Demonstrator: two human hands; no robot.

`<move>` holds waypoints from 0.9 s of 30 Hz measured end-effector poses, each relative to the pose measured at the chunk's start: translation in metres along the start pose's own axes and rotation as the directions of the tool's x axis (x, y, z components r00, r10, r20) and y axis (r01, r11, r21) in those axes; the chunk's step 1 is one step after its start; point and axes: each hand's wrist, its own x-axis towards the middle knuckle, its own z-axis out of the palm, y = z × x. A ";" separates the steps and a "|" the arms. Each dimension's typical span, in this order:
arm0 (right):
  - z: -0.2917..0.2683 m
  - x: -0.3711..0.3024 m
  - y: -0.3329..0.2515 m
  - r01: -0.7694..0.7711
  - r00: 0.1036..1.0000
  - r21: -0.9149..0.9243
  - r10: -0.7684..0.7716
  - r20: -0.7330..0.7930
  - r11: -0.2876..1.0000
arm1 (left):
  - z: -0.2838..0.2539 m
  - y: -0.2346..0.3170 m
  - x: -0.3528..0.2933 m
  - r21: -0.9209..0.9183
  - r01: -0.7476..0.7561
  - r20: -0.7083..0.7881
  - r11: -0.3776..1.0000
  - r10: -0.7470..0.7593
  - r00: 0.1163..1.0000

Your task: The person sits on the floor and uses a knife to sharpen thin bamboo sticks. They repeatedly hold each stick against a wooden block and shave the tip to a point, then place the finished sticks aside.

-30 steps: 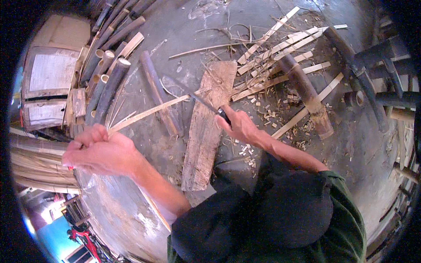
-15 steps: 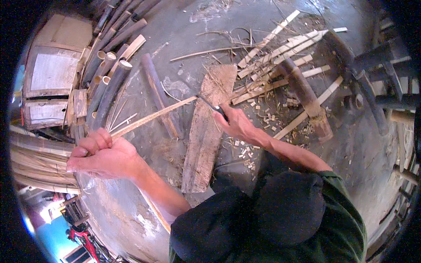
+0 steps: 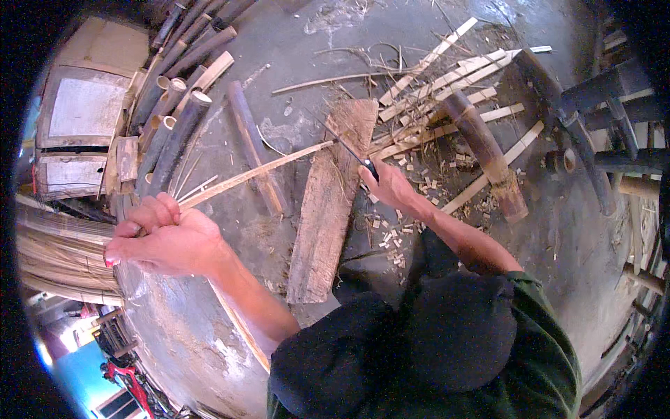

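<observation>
With many cut strips (image 3: 447, 77) and chips (image 3: 387, 234) already lying on the floor (image 3: 293, 42), the left hand (image 3: 164, 237) clamps a long strip (image 3: 255, 172) whose far end the knife (image 3: 352, 155), gripped by the right hand (image 3: 391, 185), meets over the plank (image 3: 328, 202), so trimming looks unfinished.

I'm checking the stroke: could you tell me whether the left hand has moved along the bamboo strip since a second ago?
Cannot tell. The left hand grips the bamboo strip beside the wooden plank, about as before.

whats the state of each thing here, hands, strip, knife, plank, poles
left hand: shut on the near end of the bamboo strip
right hand: shut on the knife handle
bamboo strip: held slanted, far end at the knife
knife: blade at the strip's tip, over the plank
wooden plank: lying flat on the floor
bamboo poles: piled side by side, cut ends open
cut slats: scattered loose
</observation>
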 end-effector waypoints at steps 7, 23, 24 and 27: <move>-0.033 -0.031 -0.089 0.094 0.976 0.241 -0.138 0.170 0.966 | 0.003 -0.014 -0.003 -0.219 0.115 0.079 0.969 -0.100 0.992; -0.012 -0.030 -0.096 0.300 0.943 0.266 -0.327 0.066 0.916 | 0.015 -0.004 -0.001 0.071 -0.014 -0.105 0.997 0.022 0.994; -0.013 -0.034 -0.107 0.347 0.922 0.301 -0.382 0.064 0.888 | 0.018 -0.005 -0.005 0.071 -0.013 -0.092 0.997 0.019 0.996; -0.004 -0.018 -0.065 0.337 0.938 0.172 -0.347 0.029 0.926 | 0.027 -0.009 -0.012 0.054 -0.003 -0.062 0.999 0.007 0.998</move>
